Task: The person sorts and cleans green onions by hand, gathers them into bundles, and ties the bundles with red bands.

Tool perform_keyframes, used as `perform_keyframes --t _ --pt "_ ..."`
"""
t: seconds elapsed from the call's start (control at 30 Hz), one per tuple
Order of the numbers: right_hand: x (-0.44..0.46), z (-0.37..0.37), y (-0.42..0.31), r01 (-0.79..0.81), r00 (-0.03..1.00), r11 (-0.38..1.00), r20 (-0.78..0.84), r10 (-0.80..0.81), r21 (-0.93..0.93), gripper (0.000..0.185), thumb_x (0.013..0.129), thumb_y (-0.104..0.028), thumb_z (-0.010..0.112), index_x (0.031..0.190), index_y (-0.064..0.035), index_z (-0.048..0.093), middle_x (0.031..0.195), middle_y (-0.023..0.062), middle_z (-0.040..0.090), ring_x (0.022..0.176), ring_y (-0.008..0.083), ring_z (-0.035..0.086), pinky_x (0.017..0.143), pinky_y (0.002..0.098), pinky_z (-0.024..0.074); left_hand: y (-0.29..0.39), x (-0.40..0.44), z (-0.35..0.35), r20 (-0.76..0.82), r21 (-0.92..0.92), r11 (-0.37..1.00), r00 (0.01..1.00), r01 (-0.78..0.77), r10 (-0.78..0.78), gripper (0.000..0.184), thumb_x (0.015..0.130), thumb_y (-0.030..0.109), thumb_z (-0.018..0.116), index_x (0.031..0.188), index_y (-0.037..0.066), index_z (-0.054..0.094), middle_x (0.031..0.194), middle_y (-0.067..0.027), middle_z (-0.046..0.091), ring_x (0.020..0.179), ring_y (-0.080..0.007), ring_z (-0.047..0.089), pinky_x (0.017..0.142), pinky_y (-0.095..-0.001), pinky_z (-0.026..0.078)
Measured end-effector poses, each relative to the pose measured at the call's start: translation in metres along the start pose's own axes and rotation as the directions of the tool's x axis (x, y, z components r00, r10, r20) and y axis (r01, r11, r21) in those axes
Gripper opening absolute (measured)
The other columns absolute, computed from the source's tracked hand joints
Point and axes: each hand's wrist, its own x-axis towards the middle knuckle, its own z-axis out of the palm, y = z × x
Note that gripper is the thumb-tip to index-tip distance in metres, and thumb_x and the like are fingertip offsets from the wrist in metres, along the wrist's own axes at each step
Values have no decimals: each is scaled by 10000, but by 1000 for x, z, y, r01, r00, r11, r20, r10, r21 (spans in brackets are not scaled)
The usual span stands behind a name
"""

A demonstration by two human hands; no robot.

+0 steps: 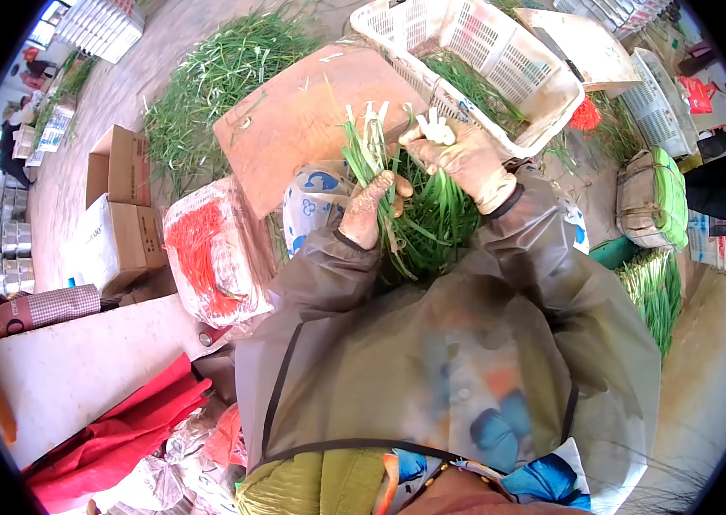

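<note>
My left hand [369,206] is closed round a few long green chives [372,137], their pale ends pointing up and away from me. In my gloved right hand [470,163] a thicker bunch of chives [444,206] is gripped; its white ends [436,129] stick out past the fingers and its leaves hang towards my lap. More green leaves lie on my lap between the two hands. Just beyond them is a brown board [311,112] with bits of leaf on it.
A loose heap of chives [226,81] covers the floor at the far left. A white plastic crate [500,51] with greens in it stands ahead right. Red ties [200,249] lie on a wrapped bundle at my left, near cardboard boxes [127,172]. Bundled chives [655,296] are at right.
</note>
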Motion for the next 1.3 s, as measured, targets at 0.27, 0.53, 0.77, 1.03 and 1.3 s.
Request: perform_keyframes --t 0.27,0.53,0.77,1.03,1.3 --pt "21 13 27 147 985 879 -16 -173 -453 398 751 -285 668 1004 9 576 769 110 628 700 188 603 665 303 479 -8 3 13 -82 109 994 996 -15 24 257 856 229 581 1016 31 546 841 -72 603 703 -158 542 617 -270 438" --pt "20 -17 36 -62 986 996 -161 52 -61 277 734 -174 698 901 10 577 719 39 605 582 123 544 550 260 438 7 -5 -3 72 -309 948 996 77 -57 434 865 243 544 1189 -38 476 1092 -150 584 964 -236 569 843 -366 463" --pt "22 -22 36 -124 976 974 -202 84 -191 265 731 -157 693 885 22 573 671 49 599 554 125 545 533 257 437 -1 4 4 -99 -206 972 990 -116 97 329 815 129 609 1113 2 547 988 -93 615 863 -189 588 782 -315 473" --pt "31 -62 40 -14 946 984 -320 -46 -180 144 768 -60 644 911 -43 633 761 7 628 539 85 532 511 211 444 -8 14 1 -283 -96 942 916 -323 285 357 732 -120 586 1062 13 567 939 -72 629 790 -162 603 746 -276 496" --pt "9 -56 1 82 993 992 -90 -74 91 218 771 -111 685 942 13 629 854 56 650 643 90 550 539 199 450 -6 10 3 -34 -184 966 983 -184 180 258 772 -22 610 1029 -10 594 956 -89 629 811 -177 606 742 -270 483"
